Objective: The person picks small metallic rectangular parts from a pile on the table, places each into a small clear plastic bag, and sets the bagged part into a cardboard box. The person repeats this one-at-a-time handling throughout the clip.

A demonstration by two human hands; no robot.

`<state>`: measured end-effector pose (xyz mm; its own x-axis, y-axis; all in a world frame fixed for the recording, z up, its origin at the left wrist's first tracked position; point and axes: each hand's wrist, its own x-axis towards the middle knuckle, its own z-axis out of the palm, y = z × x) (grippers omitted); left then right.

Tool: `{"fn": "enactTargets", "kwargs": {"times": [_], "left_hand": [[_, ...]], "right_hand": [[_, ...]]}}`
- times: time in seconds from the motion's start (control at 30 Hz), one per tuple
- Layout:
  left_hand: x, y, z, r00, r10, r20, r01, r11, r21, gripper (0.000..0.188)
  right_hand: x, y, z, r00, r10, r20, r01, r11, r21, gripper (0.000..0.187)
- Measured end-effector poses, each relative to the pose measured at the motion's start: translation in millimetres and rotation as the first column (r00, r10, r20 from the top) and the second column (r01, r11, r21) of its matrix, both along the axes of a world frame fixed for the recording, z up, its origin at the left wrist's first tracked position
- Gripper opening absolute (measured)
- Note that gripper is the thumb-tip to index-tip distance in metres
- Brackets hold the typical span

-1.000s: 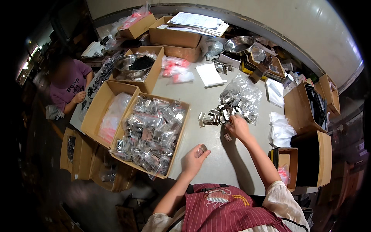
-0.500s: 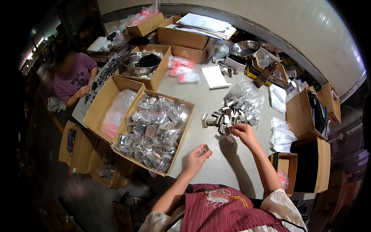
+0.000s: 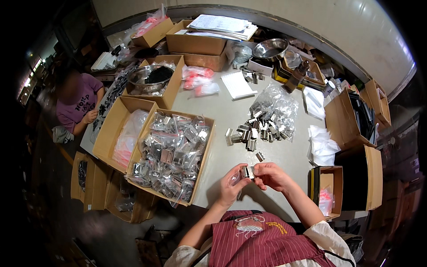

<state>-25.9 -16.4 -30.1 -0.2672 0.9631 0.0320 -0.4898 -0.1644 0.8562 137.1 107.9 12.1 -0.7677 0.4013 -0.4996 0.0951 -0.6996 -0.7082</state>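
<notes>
Over the front of the table, my left hand (image 3: 231,187) is closed on a small clear plastic bag (image 3: 234,179) and shiny metal pieces (image 3: 247,172). My right hand (image 3: 270,175) meets it from the right, fingertips pinched on a metal piece at the same spot; the fingers partly hide how the pieces lie. A single metal piece (image 3: 260,156) rests on the table just beyond my hands. Farther off lies a loose pile of similar short, bent metal pieces (image 3: 251,133), spilling from a large clear plastic bag (image 3: 280,104).
A carton (image 3: 210,147) of bagged metal pieces stands left of my hands, beside a carton (image 3: 106,140) of flat clear bags. Steel bowls (image 3: 149,76) and stacked papers (image 3: 220,22) are at the back. White sheets (image 3: 323,147) and cartons (image 3: 342,122) line the right. A person (image 3: 75,100) sits far left.
My right hand has come back from the pile with a metal piece and joined my left hand, which has moved slightly right. The view has shifted a little.
</notes>
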Motion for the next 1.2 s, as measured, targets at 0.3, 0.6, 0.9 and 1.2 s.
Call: {"fn": "enactTargets", "kwargs": {"times": [0.3,0.6,0.9,1.2], "left_hand": [[-11,-6,-9,0.977,-0.065,-0.203,0.068,0.998,0.005,0.044],[-16,-4,-19,0.995,0.087,-0.056,-0.097,0.974,-0.204,0.043],[-12,-7,-8,0.953,0.261,-0.152,-0.279,0.954,-0.114,0.03],[-12,3,9,0.614,0.36,-0.702,-0.22,0.933,0.286,0.046]], "right_hand": [[-8,9,-4,0.946,0.214,0.242,-0.265,0.943,0.201,0.022],[-29,78,-75,0.871,-0.375,0.316,-0.482,-0.535,0.694,0.016],[-15,58,-38,0.975,-0.116,0.188,-0.026,0.787,0.617,0.022],[-10,16,20,0.987,0.084,0.138,-0.132,0.909,0.395,0.019]]}}
